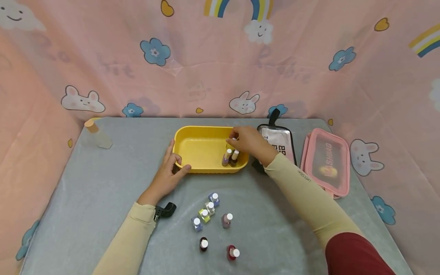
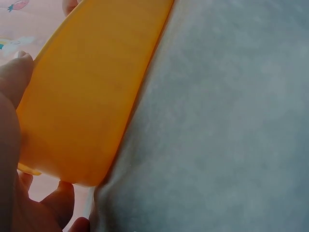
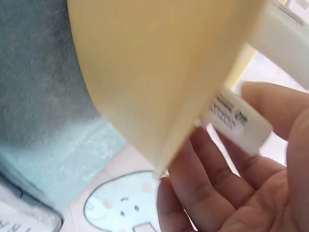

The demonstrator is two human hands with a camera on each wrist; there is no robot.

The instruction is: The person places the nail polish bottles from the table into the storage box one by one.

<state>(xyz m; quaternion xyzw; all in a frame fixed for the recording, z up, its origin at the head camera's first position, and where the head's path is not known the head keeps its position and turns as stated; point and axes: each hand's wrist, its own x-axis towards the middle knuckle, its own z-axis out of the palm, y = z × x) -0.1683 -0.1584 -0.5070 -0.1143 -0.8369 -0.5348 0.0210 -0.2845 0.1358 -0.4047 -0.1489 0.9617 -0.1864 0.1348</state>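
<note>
A yellow tray (image 1: 197,149) sits toward the back of the table. My left hand (image 1: 166,176) grips its left end, with the thumb (image 2: 17,77) on the front rim and other fingers at the end wall. Over the right end, my right hand (image 1: 252,143) pinches the white cap of a nail polish bottle (image 3: 239,126); its lower part is hidden behind the tray wall in the right wrist view. Two more bottles, one purple (image 1: 225,157) and one dark (image 1: 234,158), stand inside the tray's right end, close to that hand.
Several nail polish bottles stand in front of the tray, including a yellow one (image 1: 204,216), a mauve one (image 1: 226,220) and a red one (image 1: 232,253). Right of the tray lie a black-trimmed pouch (image 1: 280,139) and a pink box (image 1: 328,162). A peach-capped bottle (image 1: 101,136) is far left.
</note>
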